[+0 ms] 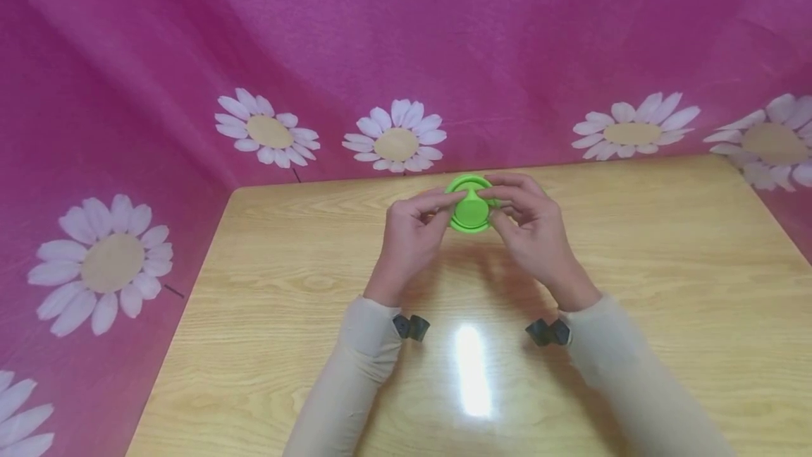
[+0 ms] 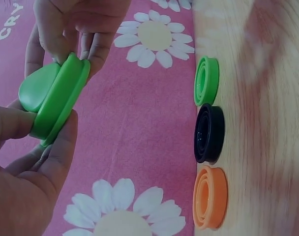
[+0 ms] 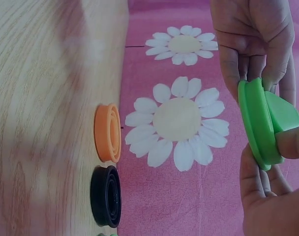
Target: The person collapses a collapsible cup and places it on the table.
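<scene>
Both hands hold a round bright-green silicone-looking piece [image 1: 471,220] with a raised rim, up above the table's far edge. A smooth rounded part stands out from its face, seen side-on in the left wrist view. My left hand [image 1: 414,237] pinches its left side between thumb and fingers. On the opposite side, my right hand [image 1: 538,233] grips the rim, thumb on the face and fingers behind. Behind them, in a row on the table, are an orange ringed piece [image 2: 210,197], a black one [image 2: 209,132] and a green one [image 2: 207,81], mostly hidden from the head view.
A pale wood table [image 1: 266,344] lies under the arms, with a bright light reflection near its middle. A magenta cloth [image 1: 495,34] with white daisies hangs along the back and left sides. Small dark wrist devices [image 1: 415,328] stick out from the sleeves.
</scene>
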The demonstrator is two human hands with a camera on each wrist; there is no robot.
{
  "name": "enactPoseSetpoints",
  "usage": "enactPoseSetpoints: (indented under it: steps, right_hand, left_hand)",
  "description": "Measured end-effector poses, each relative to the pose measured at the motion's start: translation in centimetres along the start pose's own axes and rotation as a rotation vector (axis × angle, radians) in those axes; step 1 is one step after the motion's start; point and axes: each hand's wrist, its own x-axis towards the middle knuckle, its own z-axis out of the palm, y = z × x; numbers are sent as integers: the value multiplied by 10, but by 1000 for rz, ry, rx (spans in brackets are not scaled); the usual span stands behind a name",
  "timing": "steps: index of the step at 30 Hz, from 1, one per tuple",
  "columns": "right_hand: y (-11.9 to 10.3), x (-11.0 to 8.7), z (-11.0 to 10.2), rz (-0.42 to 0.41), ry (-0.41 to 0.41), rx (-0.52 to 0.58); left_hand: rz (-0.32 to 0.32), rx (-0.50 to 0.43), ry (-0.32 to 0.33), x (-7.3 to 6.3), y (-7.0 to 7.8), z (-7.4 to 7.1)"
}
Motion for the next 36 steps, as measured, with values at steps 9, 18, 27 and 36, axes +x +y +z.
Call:
enactPoseSetpoints:
  steps: [9, 18, 27, 36]
  right_hand:
    - [1, 3, -1, -54, -22, -114]
    - [-8, 6, 1, -311, 24, -383]
    - [-13, 9, -15, 120, -53, 195]
    - [-9, 13, -12, 267, 18, 409]
  left_hand:
    - [40, 139, -19, 1, 4, 0]
    - [246, 401, 72, -4, 6, 9]
    - [-66, -131, 107, -3, 1, 3]
    - [-220, -327, 153, 0, 1, -7]
